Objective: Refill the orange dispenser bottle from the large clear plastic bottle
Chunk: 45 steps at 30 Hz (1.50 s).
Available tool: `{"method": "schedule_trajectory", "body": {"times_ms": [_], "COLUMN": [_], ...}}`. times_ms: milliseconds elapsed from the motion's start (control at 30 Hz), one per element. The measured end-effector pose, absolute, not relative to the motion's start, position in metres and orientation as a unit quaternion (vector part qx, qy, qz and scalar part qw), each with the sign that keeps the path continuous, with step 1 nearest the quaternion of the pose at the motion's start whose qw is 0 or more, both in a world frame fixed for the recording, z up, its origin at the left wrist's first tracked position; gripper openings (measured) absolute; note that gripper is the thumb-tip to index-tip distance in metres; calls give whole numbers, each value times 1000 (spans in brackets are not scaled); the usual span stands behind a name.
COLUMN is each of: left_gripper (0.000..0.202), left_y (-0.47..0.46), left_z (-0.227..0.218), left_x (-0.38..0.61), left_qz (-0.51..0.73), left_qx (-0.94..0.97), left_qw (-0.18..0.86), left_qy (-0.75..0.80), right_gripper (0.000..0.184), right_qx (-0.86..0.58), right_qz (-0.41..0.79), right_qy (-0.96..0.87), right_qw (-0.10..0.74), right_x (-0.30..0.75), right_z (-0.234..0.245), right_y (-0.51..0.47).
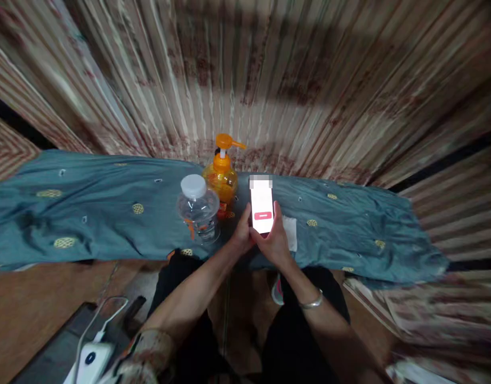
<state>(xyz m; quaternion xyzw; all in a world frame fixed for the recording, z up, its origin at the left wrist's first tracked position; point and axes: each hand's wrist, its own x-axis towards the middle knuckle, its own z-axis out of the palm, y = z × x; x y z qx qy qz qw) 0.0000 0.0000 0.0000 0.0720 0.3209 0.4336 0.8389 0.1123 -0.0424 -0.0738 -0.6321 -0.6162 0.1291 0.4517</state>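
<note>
Between my two hands is a smartphone (262, 205), held upright with its bright screen facing me. The screen is mostly white, with a red button low down and a blurred patch at the top. My left hand (242, 234) grips the phone's left edge, and my right hand (274, 241) wraps its right edge and lower corner. The fingers behind the phone are hidden. Left of my hands stands a clear plastic jar (198, 213) with a white lid. Just behind it is an orange pump bottle (221, 178) holding yellow-orange liquid.
A teal cloth with yellow motifs (109, 208) covers the narrow table. A white folded piece (290, 233) lies right of the phone. Striped curtains (249, 80) hang close behind. At lower left, a white power bank (91, 360) with a cable rests on a dark surface.
</note>
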Motion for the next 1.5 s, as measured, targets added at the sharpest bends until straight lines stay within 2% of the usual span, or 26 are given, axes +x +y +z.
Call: {"method": "schedule_trajectory", "body": {"times_ms": [367, 967, 1200, 1400, 1500], "left_gripper": [63, 58, 55, 64, 61], "left_y": [4, 1, 0, 4, -2], "left_z": [-15, -35, -39, -47, -54], "left_x": [2, 10, -2, -10, -10], "left_qz": [437, 413, 335, 324, 334], "left_qx": [81, 160, 262, 297, 305], "left_qw": [844, 844, 830, 824, 816], "left_qy": [300, 302, 361, 359, 361], "right_gripper": [126, 143, 131, 101, 85], "right_qx": [-633, -661, -693, -811, -865], "right_qz": [141, 211, 218, 175, 139], "right_qy": [-610, -536, -496, -382, -323], "right_qw": [455, 481, 475, 408, 358], "right_x": [112, 118, 170, 268, 317], "right_z": [-73, -54, -57, -45, -36], "right_y": [-43, -43, -76, -102, -112]}}
